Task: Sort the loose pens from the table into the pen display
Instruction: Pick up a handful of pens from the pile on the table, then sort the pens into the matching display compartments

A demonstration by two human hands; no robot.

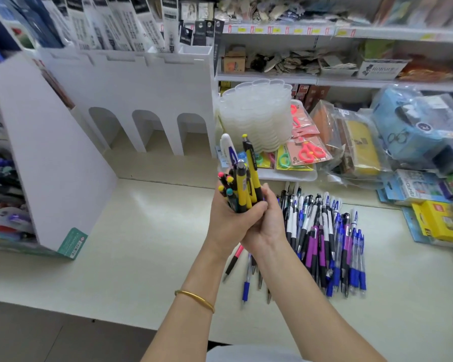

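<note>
Fingers (258, 207) of left hand (226, 218) and right hand (270, 220) clasp upright bundle of pens (242, 189); level ends evenly before loading the display (53, 158).

Your bunch (242, 188) of pens is yellow and black, tipped yellow, pink and teal. At three o'clock of it, the pile (324, 231) mixes white, blue, purple and black. At eleven, the display (152, 95) is plain white. Your bangle (194, 298) is gold, the table (141, 231) pale cream. The scissors (313, 152) at one o'clock are orange.

Pale table (147, 220): loose pens (324, 236) heaped right, white pen display (131, 100) behind, tray (288, 176).
</note>
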